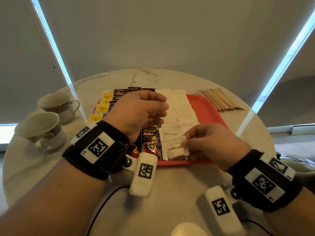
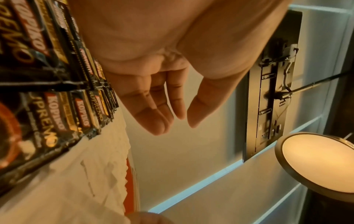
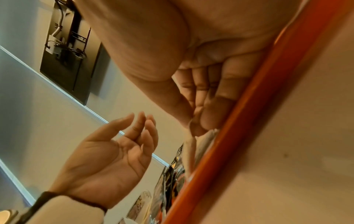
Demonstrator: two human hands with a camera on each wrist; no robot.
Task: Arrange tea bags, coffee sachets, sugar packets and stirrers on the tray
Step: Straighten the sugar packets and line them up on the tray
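Note:
A red tray (image 1: 204, 106) holds yellow tea bags (image 1: 102, 108) along its left side, black coffee sachets (image 1: 150, 142) beside them, and rows of white sugar packets (image 1: 184, 108). My right hand (image 1: 185, 142) pinches the edge of the nearest brown sugar packet (image 1: 175, 147) at the tray's front; the right wrist view shows thumb and fingers closed on it (image 3: 193, 121). My left hand (image 1: 162, 108) hovers over the sachets and packets with relaxed fingers, holding nothing (image 2: 180, 122). Wooden stirrers (image 1: 219, 99) lie in a pile on the table, right of the tray.
Two teacups (image 1: 56, 104) (image 1: 40, 128) stand on the round marble table (image 1: 170, 184) at the left. A black cable (image 1: 105, 201) runs across the table's near side. The tray's right part is bare red. Window blinds hang behind the table.

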